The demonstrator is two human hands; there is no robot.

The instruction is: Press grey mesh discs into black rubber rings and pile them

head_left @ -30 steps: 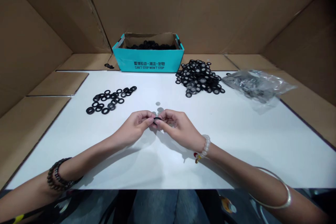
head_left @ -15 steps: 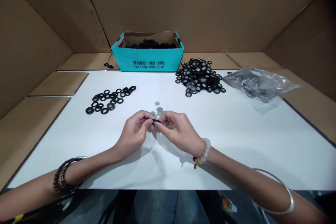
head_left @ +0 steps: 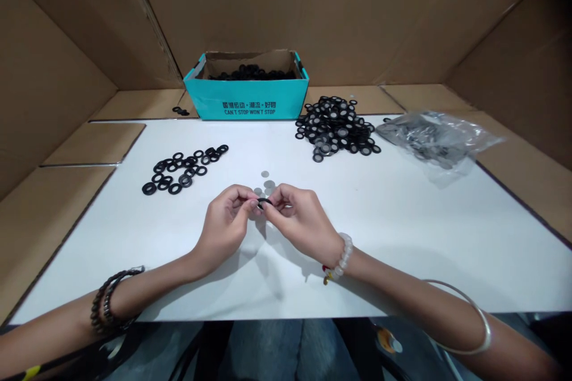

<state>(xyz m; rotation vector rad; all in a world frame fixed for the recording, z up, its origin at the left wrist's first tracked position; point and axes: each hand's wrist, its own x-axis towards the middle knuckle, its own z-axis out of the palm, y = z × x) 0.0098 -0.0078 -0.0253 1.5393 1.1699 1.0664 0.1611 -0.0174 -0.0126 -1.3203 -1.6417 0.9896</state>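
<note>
My left hand [head_left: 226, 223] and my right hand [head_left: 297, 220] meet above the middle of the white table [head_left: 402, 232]. Both pinch one small black rubber ring [head_left: 263, 203] between their fingertips. Just beyond the fingers lie a few small grey mesh discs [head_left: 267, 181] on the table. A loose group of black rings [head_left: 183, 168] lies to the left. A bigger heap of black rings with grey mesh centres [head_left: 336, 128] lies at the back right.
A teal cardboard box [head_left: 246, 99] holding black rings stands at the back centre. A crumpled clear plastic bag [head_left: 435, 138] with more parts lies at the right. Brown cardboard walls [head_left: 313, 6] enclose the table on three sides.
Both hands stay pinched on the ring and have shifted slightly toward me and left; the whole view has drifted a little.
</note>
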